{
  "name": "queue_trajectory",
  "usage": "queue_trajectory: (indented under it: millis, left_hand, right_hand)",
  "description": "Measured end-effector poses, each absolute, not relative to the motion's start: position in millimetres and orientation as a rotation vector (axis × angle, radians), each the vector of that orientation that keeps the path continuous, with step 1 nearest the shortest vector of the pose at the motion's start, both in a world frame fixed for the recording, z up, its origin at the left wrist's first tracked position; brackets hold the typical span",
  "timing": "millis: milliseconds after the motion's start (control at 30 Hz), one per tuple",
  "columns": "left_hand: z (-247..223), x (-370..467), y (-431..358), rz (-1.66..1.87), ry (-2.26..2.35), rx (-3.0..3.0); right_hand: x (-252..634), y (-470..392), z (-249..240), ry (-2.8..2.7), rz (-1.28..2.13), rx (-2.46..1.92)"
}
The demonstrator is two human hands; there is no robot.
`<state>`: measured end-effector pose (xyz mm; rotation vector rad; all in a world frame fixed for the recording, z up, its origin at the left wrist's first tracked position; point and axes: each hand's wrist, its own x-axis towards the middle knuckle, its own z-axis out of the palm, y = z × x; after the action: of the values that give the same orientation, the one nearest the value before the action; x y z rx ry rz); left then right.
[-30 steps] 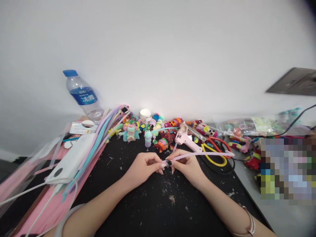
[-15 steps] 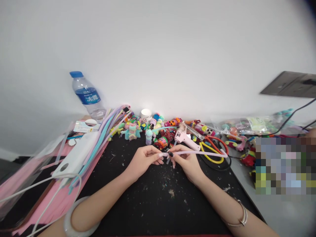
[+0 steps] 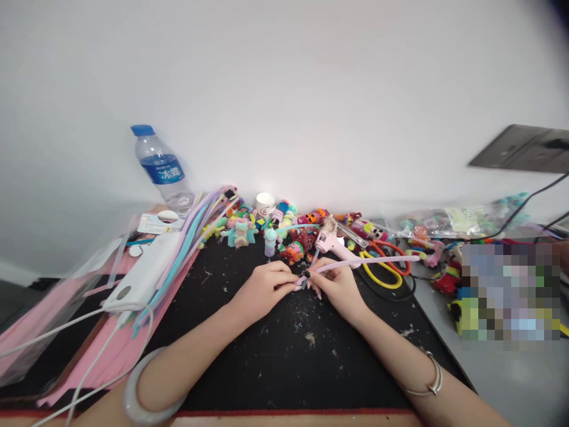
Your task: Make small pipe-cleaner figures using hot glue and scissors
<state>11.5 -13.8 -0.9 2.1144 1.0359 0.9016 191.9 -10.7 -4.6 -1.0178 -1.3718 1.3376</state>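
Both hands are just above the black mat [image 3: 288, 367], meeting around the middle of the frame. A pale lilac fuzzy stick [image 3: 368, 261] is pinched between them. The left hand [image 3: 263, 292] has its thumb and fingers closed together on the near end, and the very tip is hidden in there. Just beside it, the right hand [image 3: 340, 289] has thumb and fingers clamped on the same stick, a dark thumbnail on top. From that grip the long free part slants across the right hand and out toward the right of the frame, in front of the scissors [image 3: 382, 286]. Right behind that hand I see a pink glue gun [image 3: 332, 242]; a little blue-and-lilac figure [image 3: 269, 243] stands behind the left fingers. Over at centre left lies a bundle of pastel sticks [image 3: 189, 240].
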Motion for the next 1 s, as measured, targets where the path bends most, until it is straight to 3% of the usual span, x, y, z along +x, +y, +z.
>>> queue_trajectory:
  millis: [433,700,1000]
  left_hand:
    - [-4.3,16.6,-15.4,0.831,1.031,1.614]
    - [0.6,16.6,-14.3,0.939,0.98,1.2]
    - [-6.2,15.0,-13.7,0.85,0.86,0.985]
  right_hand:
    - [192.1,-11.2,-4.5,-1.415,1.326,-1.042]
    - [193.3,-16.7,0.1,-1.661,1.125,-1.131]
    - [195.2,-13.5,1.2,-1.499,1.166,-1.163]
